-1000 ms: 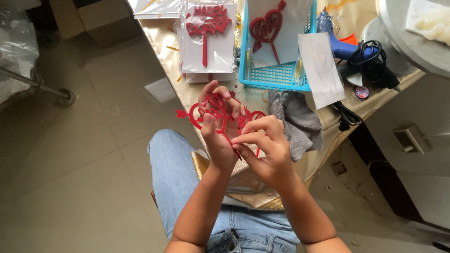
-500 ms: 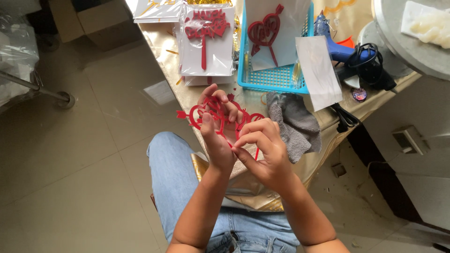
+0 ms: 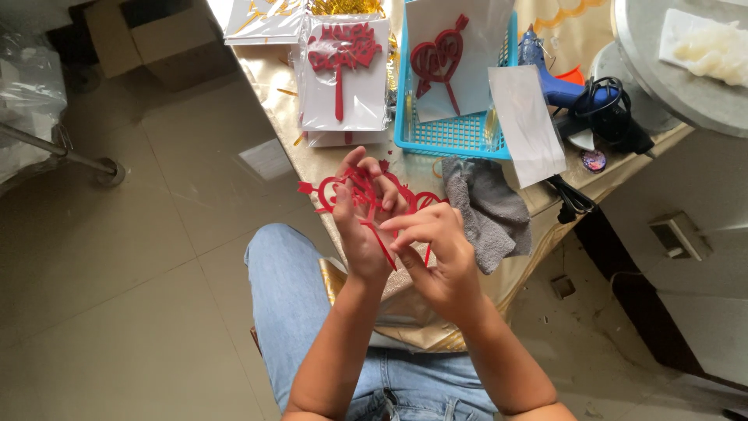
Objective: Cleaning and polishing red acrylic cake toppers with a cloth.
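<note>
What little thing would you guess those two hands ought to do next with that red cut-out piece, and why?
Probably peel on with the right hand: its fingertips pinch at the thin red plastic cut-out topper that the left hand holds flat in its palm, above the gold-covered table, so some film or scrap seems to be coming off.

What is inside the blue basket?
In the blue basket lies a clear bag with a white card and a red heart cutout. Whatever lies beneath the bag is hidden.
</note>
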